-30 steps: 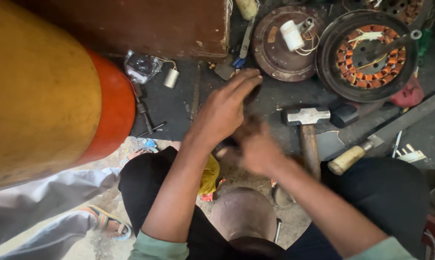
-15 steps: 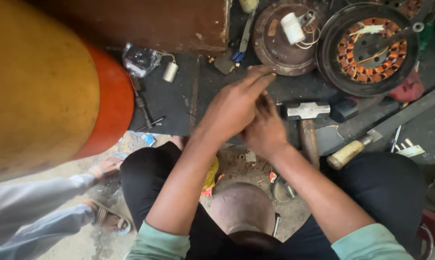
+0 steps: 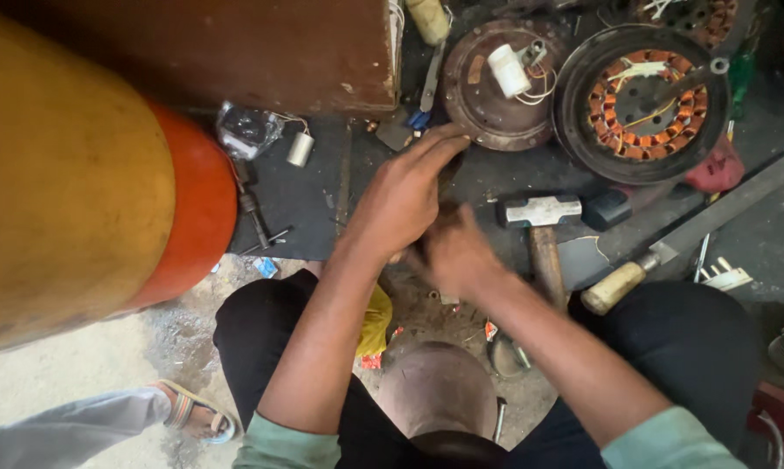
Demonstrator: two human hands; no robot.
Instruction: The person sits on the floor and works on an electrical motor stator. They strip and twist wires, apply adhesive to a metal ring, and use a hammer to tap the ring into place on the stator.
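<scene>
A large yellow and orange cylinder [image 3: 88,165] fills the left of the frame. At the lower left, a sandalled foot [image 3: 192,410] of another person is seen on the ground. Above centre-left, a brown box [image 3: 235,52] lies along the top edge, and below it a crumpled clear bag [image 3: 246,130] and a small white capacitor [image 3: 300,149] rest on a dark mat [image 3: 301,204].

In the middle of the frame the two hands are held together over the mat's edge. The left hand [image 3: 402,198] is laid on top, its fingers stretched toward the upper right and partly curled over something dark that cannot be made out. The right hand [image 3: 454,252] is blurred, just beneath and touching the left; what it grips cannot be told. A yellow wrapper [image 3: 376,321] is seen below the left forearm, and a rounded metal dome [image 3: 437,389] sits between the knees.

Right of the hands, a hammer [image 3: 539,227] lies with its steel head toward the top. Above it a round rusty cover [image 3: 496,87] carries a white capacitor with wires. Further right a stator [image 3: 644,104] with copper windings sits in its dark housing. At the right, a tool with a pale wooden handle [image 3: 616,287] lies slanted, beside a red rag [image 3: 713,169].
</scene>
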